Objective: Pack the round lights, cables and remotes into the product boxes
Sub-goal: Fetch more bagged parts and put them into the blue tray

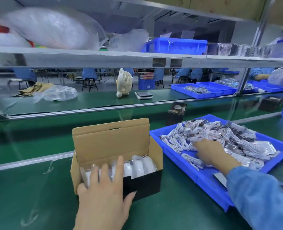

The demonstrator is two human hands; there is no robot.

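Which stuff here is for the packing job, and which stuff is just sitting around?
For the job: product box, round lights inside it, blue tray of white cables, left hand on the box, right hand in the tray.

Just lying about: small fan, scale, plastic bag.

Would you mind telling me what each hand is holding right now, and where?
The left hand steadies the open product box at its near front edge. The right hand reaches among the cables; its grip is hidden.
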